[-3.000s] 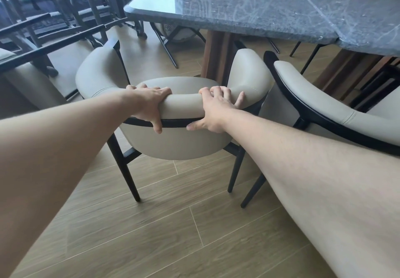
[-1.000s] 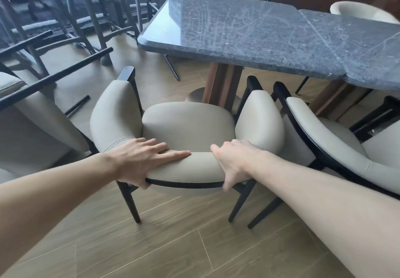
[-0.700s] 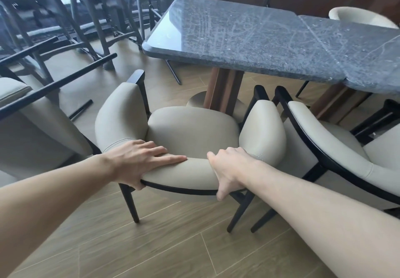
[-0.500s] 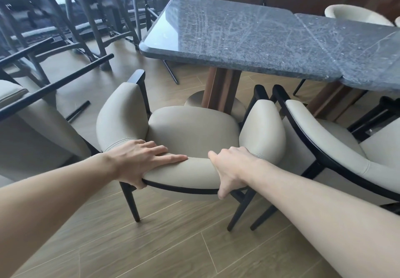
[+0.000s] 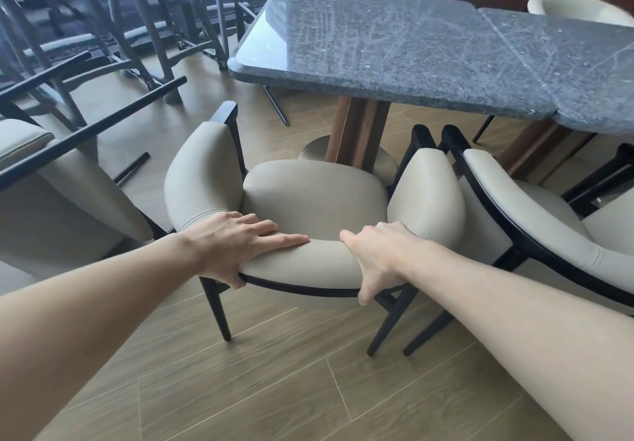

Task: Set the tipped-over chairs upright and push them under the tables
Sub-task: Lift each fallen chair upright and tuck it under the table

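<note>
Chair (image 5: 315, 197) upright, straight ahead of us, seat facing table (image 5: 411, 49); our left hand (image 5: 236, 245) and right hand (image 5: 377, 255) both grip backrest, equally near.

The chair (image 5: 315, 200) looks like smooth matt cream leather or faux leather, stitched seams on the padding, sitting on a black satin-finish frame that could be painted wood. The table (image 5: 394, 46) has a dark grey stone top, polished and glossy with pale veins and specks, on a brown wood post with a brushed metal foot. The floor (image 5: 274, 389) is wood-grain planks, low sheen. The stools (image 5: 144, 11) at the back are dark and matt.
</note>
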Tool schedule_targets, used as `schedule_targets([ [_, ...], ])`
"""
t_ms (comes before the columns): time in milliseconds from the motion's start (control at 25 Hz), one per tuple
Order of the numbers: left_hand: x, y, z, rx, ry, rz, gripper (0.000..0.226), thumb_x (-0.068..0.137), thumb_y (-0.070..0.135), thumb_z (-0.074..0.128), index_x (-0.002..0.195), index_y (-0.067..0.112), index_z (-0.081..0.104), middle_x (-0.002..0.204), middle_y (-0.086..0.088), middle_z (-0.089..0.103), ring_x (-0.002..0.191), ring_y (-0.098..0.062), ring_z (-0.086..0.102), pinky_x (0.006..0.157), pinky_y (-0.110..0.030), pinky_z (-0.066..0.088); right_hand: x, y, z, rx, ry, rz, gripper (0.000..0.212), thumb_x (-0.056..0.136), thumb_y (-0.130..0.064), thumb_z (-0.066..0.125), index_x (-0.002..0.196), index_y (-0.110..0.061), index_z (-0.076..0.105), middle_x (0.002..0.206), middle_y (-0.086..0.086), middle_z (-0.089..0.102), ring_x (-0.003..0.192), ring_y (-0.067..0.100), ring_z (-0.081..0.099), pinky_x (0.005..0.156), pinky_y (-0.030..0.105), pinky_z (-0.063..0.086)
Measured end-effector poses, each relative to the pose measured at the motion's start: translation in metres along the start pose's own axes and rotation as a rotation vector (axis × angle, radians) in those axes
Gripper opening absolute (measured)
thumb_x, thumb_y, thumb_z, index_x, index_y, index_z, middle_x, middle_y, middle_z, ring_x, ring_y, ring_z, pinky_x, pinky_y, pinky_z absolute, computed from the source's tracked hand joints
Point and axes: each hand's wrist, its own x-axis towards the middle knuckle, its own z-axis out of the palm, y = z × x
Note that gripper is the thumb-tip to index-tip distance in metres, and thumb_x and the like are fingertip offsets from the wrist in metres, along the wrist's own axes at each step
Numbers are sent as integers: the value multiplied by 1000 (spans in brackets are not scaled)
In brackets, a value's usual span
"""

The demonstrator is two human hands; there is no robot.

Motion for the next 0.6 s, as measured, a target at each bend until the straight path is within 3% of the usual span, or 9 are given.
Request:
schedule_targets([
  [80,0,2,-2,-31,-19,-28,122,66,60,70,148,56,-21,139,13,44,118,-18,53,99,-37,46,-2,0,-1,38,-27,46,73,58,-56,81,100,-20,34,81,-3,47,77,27,50,54,31,33],
  [120,-1,4,-3,-74,-9,-50,118,66,64,67,150,54,-15,144,14,41,122,-18,51,105,-38,42,-4,-1,1,68,-46,70,72,61,-56,80,105,-20,35,91,-2,51,86,28,54,63,35,43],
  [160,-2,9,-4,-126,22,-85,111,68,71,62,152,52,-8,152,15,36,130,-18,48,113,-38,35,-7,-4,6,87,-51,82,75,65,-57,77,115,-19,37,109,1,53,103,30,55,82,44,48],
  [200,-5,16,-5,-186,69,-131,104,71,76,53,154,49,-2,160,14,26,140,-19,40,120,-40,24,-11,-9,13,100,-18,83,84,69,-62,71,131,-19,34,135,6,46,128,33,45,103,56,40],
  [280,-11,36,-5,-316,198,-207,91,79,79,39,157,46,6,167,12,10,152,-22,20,125,-44,5,-20,-24,28,167,161,65,104,73,-74,53,154,-21,16,165,7,6,152,32,7,116,67,11],
  [360,-10,56,0,-344,308,-243,79,88,71,33,158,41,14,168,10,7,155,-25,11,125,-48,1,-22,-40,36,250,297,75,108,76,-81,40,159,-20,7,167,4,-8,154,29,-6,118,66,1],
  [440,0,70,4,-348,371,-318,68,94,62,27,158,36,23,168,8,8,155,-30,9,124,-51,2,-14,-50,44,299,347,153,104,81,-83,27,160,-20,3,168,4,-9,154,29,-8,118,64,-4],
  [520,8,76,5,-335,402,-430,65,97,57,21,156,33,31,167,6,13,154,-34,12,123,-53,4,-5,-56,49,319,423,229,92,86,-78,15,160,-22,14,168,4,3,154,30,2,118,64,-1],
  [600,14,78,7,-265,394,-461,65,97,55,19,154,30,38,166,3,22,152,-37,18,122,-58,10,1,-60,54,336,538,268,81,91,-69,15,153,-23,38,163,5,29,150,33,24,117,65,10],
])
